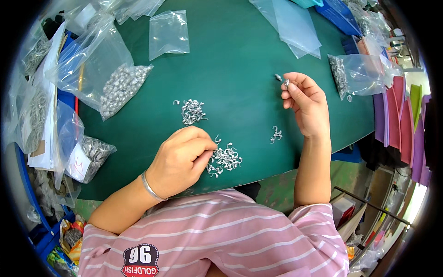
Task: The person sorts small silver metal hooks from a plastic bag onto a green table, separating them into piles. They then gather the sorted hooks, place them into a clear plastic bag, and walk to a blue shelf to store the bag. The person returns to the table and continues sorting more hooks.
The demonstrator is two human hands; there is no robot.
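Observation:
My left hand [180, 159], with a silver bangle on its wrist, is closed with thumb and fingertips pinched at the left edge of a pile of small hook-shaped silver metal pieces [227, 158]. What lies between those fingertips is hidden. Raised at the right, my right hand [308, 104] pinches a small silver metal piece [286, 84] between thumb and forefinger. Just left of it, a similar dark silver piece [278, 77] lies on the green table. A second pile of small silver pieces [192, 111] sits beyond my left hand, and a few linked hooks [276, 134] lie below my right hand.
A clear bag of round silver beads [121, 87] and a bag of metal parts [94, 154] lie at the left. Flat clear bags [169, 34] rest at the back. Another parts bag [339, 74], a blue basket [339, 16] and coloured bins [399, 111] stand at the right.

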